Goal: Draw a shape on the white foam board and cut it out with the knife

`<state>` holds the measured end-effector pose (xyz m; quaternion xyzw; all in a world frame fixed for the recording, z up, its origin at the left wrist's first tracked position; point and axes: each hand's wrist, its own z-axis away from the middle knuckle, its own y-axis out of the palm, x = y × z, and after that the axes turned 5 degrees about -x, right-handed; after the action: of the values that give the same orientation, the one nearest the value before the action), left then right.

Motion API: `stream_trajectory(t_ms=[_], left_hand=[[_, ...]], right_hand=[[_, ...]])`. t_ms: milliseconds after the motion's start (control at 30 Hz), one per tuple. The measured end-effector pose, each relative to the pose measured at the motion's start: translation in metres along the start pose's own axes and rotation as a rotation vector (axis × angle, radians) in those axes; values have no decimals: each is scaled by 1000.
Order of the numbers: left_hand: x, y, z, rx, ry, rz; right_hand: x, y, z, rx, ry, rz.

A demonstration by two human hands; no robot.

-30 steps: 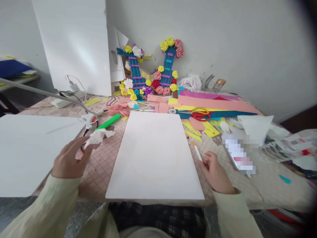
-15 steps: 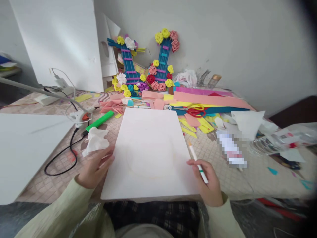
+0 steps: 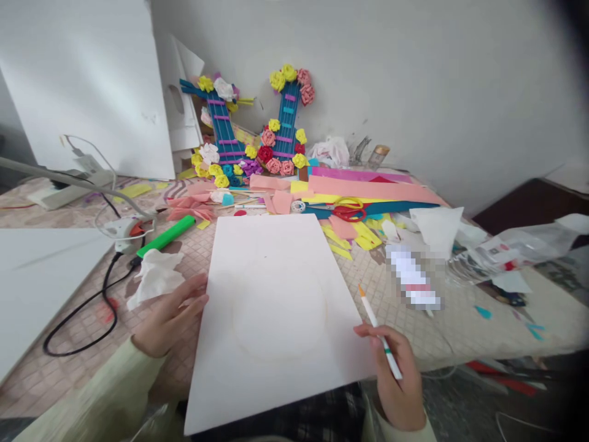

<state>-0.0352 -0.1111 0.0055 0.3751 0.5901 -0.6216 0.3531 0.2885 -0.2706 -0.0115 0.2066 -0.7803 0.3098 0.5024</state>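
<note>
A white board [image 3: 276,307] lies in front of me, its near end past the table's edge. A faint pale ring shows on its surface. At the board's left edge rests my left hand [image 3: 170,316], fingers stretched out and apart, fingertips at the edge. My right hand [image 3: 398,371] is closed around a white pencil [image 3: 373,319] with an orange-brown pointed tip and a green band. The tip points up and away from me, just right of the board, and one finger reaches the board's right edge.
Left are a crumpled tissue [image 3: 159,276], a green stick [image 3: 168,235], a glue gun [image 3: 122,228] with a black cord and another white board [image 3: 41,276]. Scissors [image 3: 348,209], paper strips [image 3: 368,185], a blurred-out object [image 3: 413,276] and a plastic bottle [image 3: 506,248] lie right. Flower-decorated guitars [image 3: 286,129] stand behind.
The board has come nearer to me and turned a little, its near left corner now beyond the table's edge. Both hands stay at its sides, and the pencil remains in my right hand.
</note>
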Motion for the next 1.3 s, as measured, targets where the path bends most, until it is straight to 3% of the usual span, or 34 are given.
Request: stream_trajectory(t_ms=[167, 333, 400, 500, 667, 800, 1000, 1300], left_hand=[[-5, -4, -3, -33, 68, -179], [-23, 2, -37, 66, 279, -342], [-29, 15, -62, 57, 374, -414], [-29, 39, -101, -4, 387, -448], [-12, 61, -138, -141, 375, -482], [-3, 62, -146, -174, 414, -483], [-4, 59, -144, -141, 443, -445], [-5, 60, -139, -183, 294, -271]], right_hand=[[-10, -24, 5, 11, 85, 53], [-11, -32, -45, 80, 29, -236], [-1, -21, -76, 149, -53, -356], [19, 9, -117, 246, -132, -388], [33, 71, -157, 352, -45, -458], [21, 108, -173, 341, 58, -526], [15, 134, -191, 414, 140, -538], [33, 172, -192, 554, 106, -520]])
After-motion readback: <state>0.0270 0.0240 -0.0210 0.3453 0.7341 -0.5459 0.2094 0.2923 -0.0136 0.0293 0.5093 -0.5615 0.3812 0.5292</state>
